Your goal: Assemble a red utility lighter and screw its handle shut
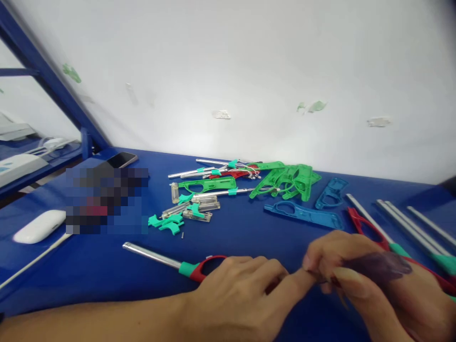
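My left hand (245, 294) is curled over the red handle (200, 271) of a long-nosed lighter, which lies low over the blue table with its silver tube (151, 254) and teal collar pointing left. Most of that handle is hidden under my fingers. Close against its thumb side, my right hand (377, 285) is closed in a pinch; what sits between the fingertips is too hidden to make out. A dark purple patch shows on the right hand. Just beyond it lies another red lighter (368, 228) with a silver tube.
Green handle shells (294, 183), blue handle shells (302, 216), teal triggers (173, 223), clear fuel tanks (197, 216) and silver tubes lie mid-table. More tubes (416, 228) lie at right. A phone (123, 160) and white case (40, 226) are left. A white wall (249, 71) stands behind.
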`<action>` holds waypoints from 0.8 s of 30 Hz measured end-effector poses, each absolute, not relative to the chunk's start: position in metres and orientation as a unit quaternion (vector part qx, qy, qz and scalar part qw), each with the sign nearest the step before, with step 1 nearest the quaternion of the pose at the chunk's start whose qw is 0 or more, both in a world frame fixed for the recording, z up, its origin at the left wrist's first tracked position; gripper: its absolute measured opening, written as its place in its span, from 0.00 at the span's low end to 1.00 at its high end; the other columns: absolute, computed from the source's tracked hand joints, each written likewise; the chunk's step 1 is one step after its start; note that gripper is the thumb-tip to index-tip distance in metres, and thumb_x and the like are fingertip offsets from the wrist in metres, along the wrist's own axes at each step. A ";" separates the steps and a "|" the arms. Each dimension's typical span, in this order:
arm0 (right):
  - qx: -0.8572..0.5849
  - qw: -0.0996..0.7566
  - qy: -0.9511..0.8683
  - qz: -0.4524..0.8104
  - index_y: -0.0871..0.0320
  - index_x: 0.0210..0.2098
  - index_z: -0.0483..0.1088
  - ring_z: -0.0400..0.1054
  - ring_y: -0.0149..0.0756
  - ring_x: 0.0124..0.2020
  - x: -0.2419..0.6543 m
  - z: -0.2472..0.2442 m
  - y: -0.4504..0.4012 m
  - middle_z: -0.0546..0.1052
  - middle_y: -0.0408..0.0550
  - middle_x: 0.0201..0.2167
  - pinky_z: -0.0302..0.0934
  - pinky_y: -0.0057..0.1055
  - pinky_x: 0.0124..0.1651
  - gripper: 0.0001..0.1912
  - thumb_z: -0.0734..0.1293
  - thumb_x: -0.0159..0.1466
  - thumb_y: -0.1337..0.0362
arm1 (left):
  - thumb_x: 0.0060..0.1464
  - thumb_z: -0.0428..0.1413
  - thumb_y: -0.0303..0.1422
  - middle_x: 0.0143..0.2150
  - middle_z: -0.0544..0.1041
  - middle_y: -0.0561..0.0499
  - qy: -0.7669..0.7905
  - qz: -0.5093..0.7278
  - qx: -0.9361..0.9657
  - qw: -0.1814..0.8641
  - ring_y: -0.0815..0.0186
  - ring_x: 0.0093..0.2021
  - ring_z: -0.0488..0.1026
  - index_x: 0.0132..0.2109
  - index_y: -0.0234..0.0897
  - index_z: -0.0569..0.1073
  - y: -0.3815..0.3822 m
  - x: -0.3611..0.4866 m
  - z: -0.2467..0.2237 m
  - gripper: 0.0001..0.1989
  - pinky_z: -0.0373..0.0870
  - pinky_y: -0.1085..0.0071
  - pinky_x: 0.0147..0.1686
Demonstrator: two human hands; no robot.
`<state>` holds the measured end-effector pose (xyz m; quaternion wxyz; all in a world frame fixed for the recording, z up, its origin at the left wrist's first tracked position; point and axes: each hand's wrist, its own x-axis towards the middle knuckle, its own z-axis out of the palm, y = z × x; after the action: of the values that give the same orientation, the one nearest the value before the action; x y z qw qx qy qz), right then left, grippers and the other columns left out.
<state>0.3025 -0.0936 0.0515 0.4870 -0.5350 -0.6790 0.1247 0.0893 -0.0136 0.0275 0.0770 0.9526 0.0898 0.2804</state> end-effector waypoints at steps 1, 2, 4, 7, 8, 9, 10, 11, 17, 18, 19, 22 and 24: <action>-0.541 0.483 -0.679 0.117 0.47 0.40 0.75 0.79 0.40 0.28 0.302 0.053 -0.094 0.81 0.44 0.31 0.72 0.30 0.28 0.08 0.67 0.77 0.56 | 0.79 0.44 0.27 0.40 0.83 0.54 0.091 0.282 0.952 0.079 0.66 0.34 0.81 0.68 0.32 0.64 -0.014 0.089 0.028 0.16 0.82 0.70 0.34; -0.544 0.476 -0.682 0.111 0.47 0.41 0.75 0.78 0.39 0.28 0.301 0.055 -0.094 0.82 0.43 0.32 0.72 0.30 0.28 0.07 0.68 0.76 0.56 | 0.80 0.44 0.28 0.41 0.84 0.53 0.094 0.287 0.950 0.080 0.65 0.36 0.82 0.67 0.33 0.65 -0.014 0.089 0.028 0.15 0.82 0.69 0.35; -0.544 0.469 -0.688 0.107 0.48 0.42 0.76 0.76 0.35 0.25 0.298 0.061 -0.093 0.83 0.42 0.32 0.70 0.28 0.27 0.07 0.67 0.77 0.56 | 0.81 0.43 0.30 0.43 0.85 0.52 0.102 0.305 0.944 0.080 0.64 0.37 0.84 0.66 0.34 0.66 -0.015 0.089 0.029 0.14 0.83 0.67 0.36; -0.536 0.449 -0.708 0.097 0.51 0.38 0.72 0.73 0.31 0.24 0.293 0.066 -0.087 0.80 0.41 0.29 0.67 0.27 0.27 0.09 0.66 0.77 0.62 | 0.82 0.42 0.36 0.43 0.86 0.49 0.106 0.323 0.937 0.081 0.61 0.38 0.85 0.63 0.33 0.67 -0.017 0.088 0.032 0.15 0.83 0.64 0.37; -0.535 0.433 -0.718 0.101 0.52 0.37 0.71 0.74 0.31 0.25 0.292 0.067 -0.085 0.79 0.41 0.29 0.67 0.27 0.28 0.09 0.65 0.76 0.63 | 0.82 0.42 0.35 0.43 0.86 0.49 0.106 0.323 0.937 0.083 0.62 0.38 0.85 0.61 0.34 0.68 -0.017 0.087 0.034 0.14 0.83 0.65 0.37; -0.533 0.418 -0.727 0.111 0.53 0.37 0.71 0.74 0.32 0.26 0.291 0.067 -0.084 0.79 0.41 0.29 0.67 0.28 0.29 0.09 0.65 0.76 0.64 | 0.82 0.43 0.34 0.43 0.86 0.49 0.107 0.320 0.937 0.085 0.62 0.39 0.85 0.60 0.34 0.69 -0.018 0.087 0.035 0.13 0.83 0.66 0.38; -0.532 0.410 -0.731 0.123 0.53 0.37 0.70 0.75 0.33 0.27 0.290 0.067 -0.083 0.79 0.42 0.29 0.67 0.29 0.30 0.09 0.65 0.76 0.64 | 0.81 0.43 0.32 0.43 0.86 0.50 0.107 0.318 0.938 0.086 0.63 0.39 0.85 0.58 0.35 0.69 -0.018 0.086 0.035 0.12 0.82 0.67 0.38; -0.531 0.410 -0.729 0.136 0.53 0.37 0.71 0.74 0.33 0.27 0.290 0.066 -0.082 0.78 0.42 0.29 0.67 0.29 0.30 0.10 0.64 0.77 0.63 | 0.81 0.44 0.30 0.43 0.86 0.50 0.108 0.317 0.938 0.085 0.63 0.39 0.85 0.58 0.35 0.70 -0.017 0.086 0.035 0.11 0.81 0.67 0.39; -0.554 0.490 -0.654 0.161 0.53 0.33 0.70 0.66 0.30 0.25 0.294 0.068 -0.084 0.74 0.40 0.28 0.61 0.30 0.29 0.18 0.65 0.80 0.56 | 0.80 0.45 0.29 0.45 0.86 0.52 0.103 0.321 0.938 0.084 0.64 0.38 0.85 0.61 0.37 0.73 -0.012 0.089 0.029 0.14 0.80 0.66 0.38; -0.561 0.496 -0.643 0.159 0.53 0.32 0.69 0.66 0.29 0.25 0.295 0.070 -0.084 0.74 0.40 0.28 0.60 0.30 0.29 0.20 0.64 0.81 0.55 | 0.80 0.45 0.29 0.45 0.86 0.54 0.104 0.317 0.938 0.090 0.64 0.39 0.85 0.59 0.39 0.75 -0.011 0.089 0.028 0.14 0.80 0.67 0.38; -0.571 0.496 -0.636 0.153 0.53 0.31 0.69 0.66 0.29 0.25 0.297 0.073 -0.083 0.73 0.40 0.28 0.59 0.31 0.28 0.21 0.64 0.81 0.55 | 0.80 0.45 0.28 0.45 0.86 0.55 0.103 0.314 0.939 0.095 0.65 0.39 0.85 0.57 0.42 0.76 -0.010 0.089 0.027 0.15 0.79 0.68 0.37; -0.602 0.473 -0.623 0.161 0.53 0.29 0.65 0.61 0.30 0.25 0.304 0.085 -0.081 0.68 0.38 0.25 0.54 0.33 0.28 0.24 0.63 0.81 0.52 | 0.79 0.46 0.28 0.44 0.84 0.56 0.105 0.296 0.943 0.113 0.66 0.38 0.83 0.52 0.45 0.78 -0.008 0.085 0.024 0.16 0.78 0.70 0.36; -0.612 0.442 -0.622 0.210 0.53 0.29 0.64 0.61 0.30 0.26 0.309 0.092 -0.078 0.67 0.38 0.25 0.55 0.32 0.29 0.23 0.63 0.81 0.54 | 0.78 0.47 0.27 0.43 0.84 0.57 0.099 0.289 0.945 0.120 0.68 0.35 0.81 0.51 0.46 0.79 -0.007 0.083 0.022 0.16 0.76 0.72 0.34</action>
<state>0.3092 -0.0780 0.0922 0.4416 -0.6122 -0.6215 0.2096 0.0832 -0.0069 0.0222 0.1205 0.9447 0.0986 0.2888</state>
